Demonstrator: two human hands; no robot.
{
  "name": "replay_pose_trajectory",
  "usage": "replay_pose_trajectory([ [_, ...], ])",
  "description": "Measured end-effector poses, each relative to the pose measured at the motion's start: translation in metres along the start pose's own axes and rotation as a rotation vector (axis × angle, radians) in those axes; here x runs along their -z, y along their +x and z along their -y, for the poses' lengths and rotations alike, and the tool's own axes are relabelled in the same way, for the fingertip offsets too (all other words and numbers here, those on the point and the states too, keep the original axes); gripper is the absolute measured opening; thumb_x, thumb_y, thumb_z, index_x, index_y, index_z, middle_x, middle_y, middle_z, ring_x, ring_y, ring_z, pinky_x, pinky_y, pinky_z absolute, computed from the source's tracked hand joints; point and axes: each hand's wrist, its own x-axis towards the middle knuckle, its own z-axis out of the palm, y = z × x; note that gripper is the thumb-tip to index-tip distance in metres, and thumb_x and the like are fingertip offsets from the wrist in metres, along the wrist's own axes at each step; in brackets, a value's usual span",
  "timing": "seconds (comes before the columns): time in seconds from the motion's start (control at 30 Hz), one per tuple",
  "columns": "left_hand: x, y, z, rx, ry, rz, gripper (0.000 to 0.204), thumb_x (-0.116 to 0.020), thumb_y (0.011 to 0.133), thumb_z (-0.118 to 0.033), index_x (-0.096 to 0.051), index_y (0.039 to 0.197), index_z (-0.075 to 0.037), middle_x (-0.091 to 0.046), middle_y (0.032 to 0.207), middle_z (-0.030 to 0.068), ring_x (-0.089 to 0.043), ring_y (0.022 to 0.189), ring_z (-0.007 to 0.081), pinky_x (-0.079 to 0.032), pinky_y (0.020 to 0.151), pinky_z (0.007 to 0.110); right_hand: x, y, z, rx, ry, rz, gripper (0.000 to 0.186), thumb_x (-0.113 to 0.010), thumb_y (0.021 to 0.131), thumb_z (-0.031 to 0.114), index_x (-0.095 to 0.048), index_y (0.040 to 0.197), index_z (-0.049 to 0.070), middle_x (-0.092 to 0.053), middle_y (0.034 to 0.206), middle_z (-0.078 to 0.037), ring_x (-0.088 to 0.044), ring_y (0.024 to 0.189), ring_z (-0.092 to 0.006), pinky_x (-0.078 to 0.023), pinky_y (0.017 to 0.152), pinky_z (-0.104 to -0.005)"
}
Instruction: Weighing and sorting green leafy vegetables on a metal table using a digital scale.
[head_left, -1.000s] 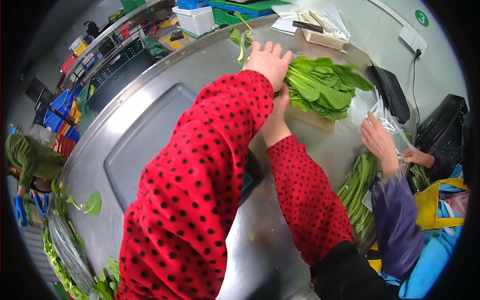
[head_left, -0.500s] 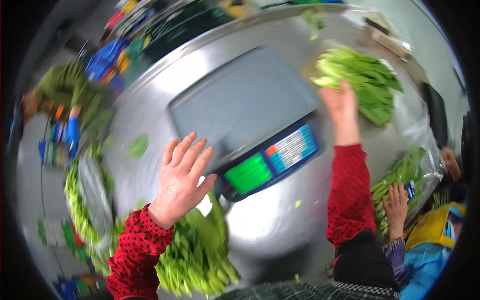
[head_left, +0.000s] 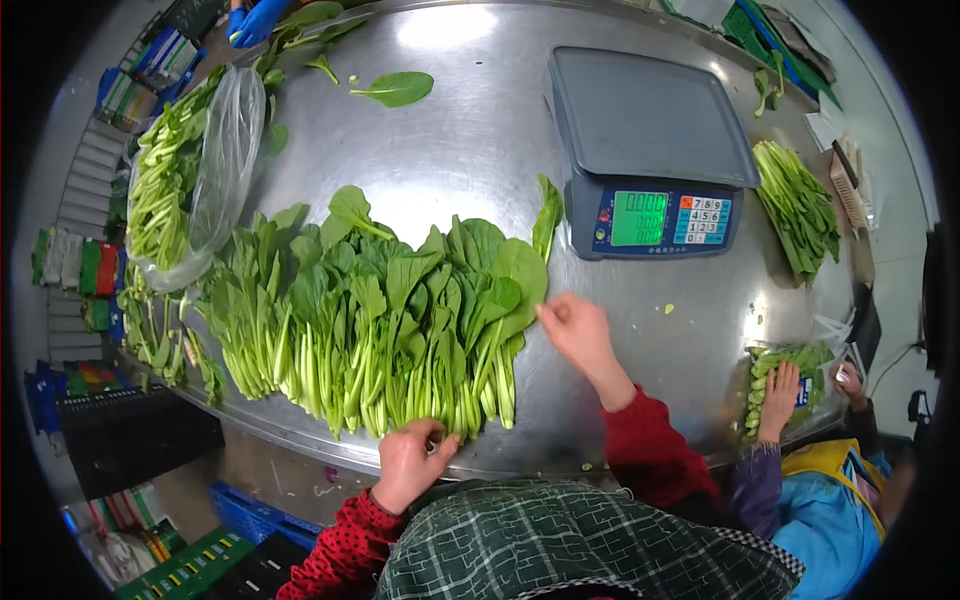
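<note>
A wide row of leafy greens [head_left: 400,310], dark leaves away from me and pale stems toward me, lies on the steel table [head_left: 640,370]. My left hand [head_left: 410,465] is curled at the stem ends near the table's front edge, thumb and finger closed around the base of a stem. At the row's right end, my right hand [head_left: 580,340] has its fingers pinched together at the edge of a large leaf. Beyond that hand stands a grey weighing scale [head_left: 650,110] with a lit green display; nothing lies on its pan.
A bunch of greens [head_left: 800,210] lies right of the scale. A plastic bag [head_left: 228,160] with greens sits at the left. A co-worker's hand [head_left: 780,400] presses bagged greens at the right. A blue-gloved hand [head_left: 258,22] shows at far left. One loose leaf [head_left: 400,89] lies beyond the row.
The view has swung left and steadied. My right hand has left the bunch beside the scale and come to the row. My left hand, spread before, has come down to the stems.
</note>
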Motion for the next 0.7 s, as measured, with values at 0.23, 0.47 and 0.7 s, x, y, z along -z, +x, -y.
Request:
replay_pose_trajectory([
  [0.23, -0.009, -0.005, 0.031, 0.065, -0.085, -0.162, 0.027, -0.072, 0.073, -0.028, -0.061, 0.077, -0.003, -0.060, 0.062, 0.0098, -0.060, 0.055, 0.0258, -0.047, 0.052, 0.035, -0.008, 0.059, -0.004, -0.233, 0.255, -0.140, 0.021, -0.066, 0.077, 0.021, -0.062, 0.075, 0.000, -0.062, 0.064, -0.008, -0.058, 0.056, -0.0154, -0.047, 0.052, -0.0297],
  [0.47, 0.006, -0.030, 0.063, 0.158, -0.186, -0.181, 0.028, -0.072, 0.072, -0.026, -0.061, 0.078, -0.001, -0.061, 0.066, 0.0112, -0.061, 0.057, 0.0251, -0.048, 0.054, 0.036, 0.016, -0.026, -0.014, -0.048, 0.499, -0.380, 0.015, -0.062, 0.078, 0.015, -0.058, 0.078, 0.001, -0.061, 0.069, -0.007, -0.055, 0.058, -0.0107, -0.043, 0.050, -0.0245],
  [0.7, -0.025, -0.022, 0.048, 0.142, -0.324, -0.034, 0.055, -0.072, 0.072, -0.032, -0.052, 0.104, 0.008, -0.061, 0.078, 0.0196, -0.060, 0.069, 0.0330, -0.048, 0.063, 0.039, -0.065, -0.086, -0.052, -0.045, 0.272, -0.235, 0.021, -0.060, 0.081, 0.016, -0.056, 0.090, -0.003, -0.064, 0.073, -0.013, -0.060, 0.064, -0.0156, -0.047, 0.058, -0.0299],
])
